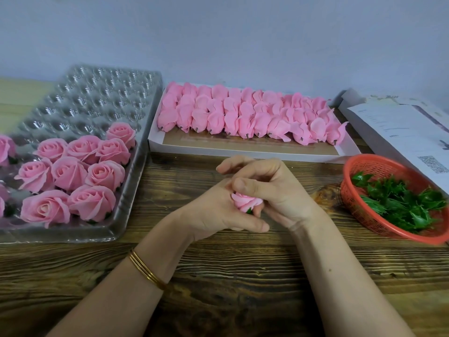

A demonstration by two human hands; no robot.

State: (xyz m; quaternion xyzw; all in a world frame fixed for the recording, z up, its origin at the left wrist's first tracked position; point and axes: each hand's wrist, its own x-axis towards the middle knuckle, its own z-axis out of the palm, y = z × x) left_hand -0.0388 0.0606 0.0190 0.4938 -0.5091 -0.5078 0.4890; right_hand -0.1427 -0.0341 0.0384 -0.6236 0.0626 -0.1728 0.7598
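At the far left of the table (pixel 218 276), a clear plastic tray (pixel 102 100) holds finished pink roses (pixel 69 172) in its near cells. The left hand (pixel 213 215) – gold bangles (pixel 145 268) on its wrist – cups a single pink rose (pixel 244 201) just above the table's middle. The right hand (pixel 274 190) curls round that rose from above, thumb pressed on it. Behind them, a white box (pixel 252 152) holds pink blooms (pixel 243 115) lying on their sides. At the right sit a red basket (pixel 379 164) of green leaves (pixel 401 203) and printed papers (pixel 401 132).

Both hands (pixel 245 203) holding pink rose (pixel 245 202), wooden table (pixel 218 276)
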